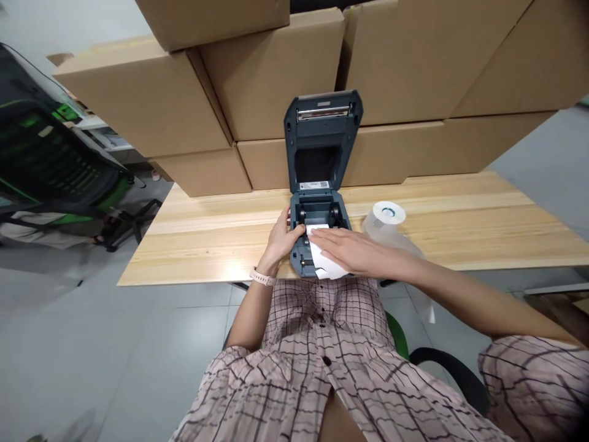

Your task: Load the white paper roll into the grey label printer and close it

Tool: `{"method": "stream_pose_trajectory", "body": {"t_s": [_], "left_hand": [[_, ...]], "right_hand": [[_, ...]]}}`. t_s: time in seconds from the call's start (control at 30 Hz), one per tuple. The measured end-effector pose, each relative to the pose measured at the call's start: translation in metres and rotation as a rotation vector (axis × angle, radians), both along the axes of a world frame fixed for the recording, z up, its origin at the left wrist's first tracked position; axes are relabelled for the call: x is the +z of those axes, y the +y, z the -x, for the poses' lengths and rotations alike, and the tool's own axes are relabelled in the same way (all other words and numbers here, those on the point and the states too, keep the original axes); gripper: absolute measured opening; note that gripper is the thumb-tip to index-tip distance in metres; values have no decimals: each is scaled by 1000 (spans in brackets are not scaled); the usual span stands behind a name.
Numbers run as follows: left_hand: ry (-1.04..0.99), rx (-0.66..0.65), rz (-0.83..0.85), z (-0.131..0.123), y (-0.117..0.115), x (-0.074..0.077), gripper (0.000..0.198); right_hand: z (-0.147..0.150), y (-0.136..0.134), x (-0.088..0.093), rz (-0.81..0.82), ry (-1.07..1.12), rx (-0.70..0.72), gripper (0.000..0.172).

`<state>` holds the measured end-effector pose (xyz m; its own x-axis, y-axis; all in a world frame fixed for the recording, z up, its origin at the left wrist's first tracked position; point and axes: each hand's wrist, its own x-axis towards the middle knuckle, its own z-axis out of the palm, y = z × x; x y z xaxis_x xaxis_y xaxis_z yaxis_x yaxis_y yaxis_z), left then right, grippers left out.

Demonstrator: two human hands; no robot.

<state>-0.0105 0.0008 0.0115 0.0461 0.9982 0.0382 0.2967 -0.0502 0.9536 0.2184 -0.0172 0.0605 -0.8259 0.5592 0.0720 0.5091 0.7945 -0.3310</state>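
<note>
A dark grey label printer [298, 261] stands at the table's front edge with its lid [322, 132] raised. My left hand [280, 238] grips the printer's left side, thumb over the rim and fingers against the outer wall. Across the printer's open bay, my right hand [350, 248] lies with its fingers stretched out on a white paper strip [322, 261]. The strip's loose end hangs over the printer's front edge. Just right of the printer is a white label roll [389, 213] with clear plastic wrap [380, 233] around and below it. My right palm hides part of the strip.
Large cardboard boxes [276, 80] are stacked along the back of the wooden table [207, 236], close behind the raised lid. A black and green chair [59, 166] stands on the left, with part of another person near it. Plastic film trails off the table's front edge.
</note>
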Motion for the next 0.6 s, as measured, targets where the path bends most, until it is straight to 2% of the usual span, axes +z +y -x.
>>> {"method": "stream_pose_trajectory", "body": {"t_s": [0.13,0.2,0.37,0.47,0.6], "left_hand": [[-31,-8,-30,-2,-1,-1,75],[-78,3,-36,-3,-2,-2,74],[-248,18,-18,-8,-4,-2,74],[-292,7,-16,-9,-3,-3,76],[-321,6,1,-9,-1,-5,78]], "right_hand": [[4,-28,-8,-149,-39,-67,48],[12,-43,-14,-216,-39,-147,49],[26,-77,-32,-323,76,-311,50],[27,-87,-37,-412,119,-316,58],[24,-87,-34,-442,95,-278,61]]}}
